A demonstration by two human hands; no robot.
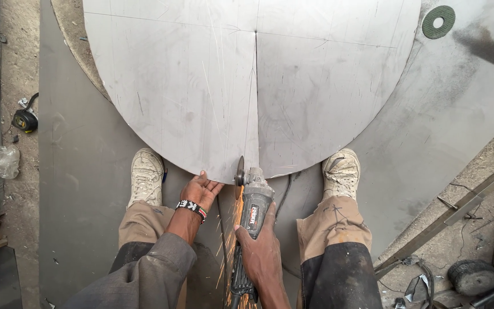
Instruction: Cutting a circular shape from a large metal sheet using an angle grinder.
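head view | right hand [261,249] clenched round angle grinder [251,214], disc at sheet edge, sparks thrown back | left hand [200,190] flat, fingers released, steadying round steel sheet [201,86] beside cut line

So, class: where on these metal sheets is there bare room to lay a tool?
Bare: the round sheet on both sides of its cut slit, and the lower sheet left of the left shoe. Crowded: between the shoes, where the left hand, right hand and grinder work.

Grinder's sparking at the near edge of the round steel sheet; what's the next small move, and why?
Probably ease the grey angle grinder forward along the straight cut line: its disc sits at the round steel sheet's near edge, the right hand grips the body, and the left hand steadies the edge.
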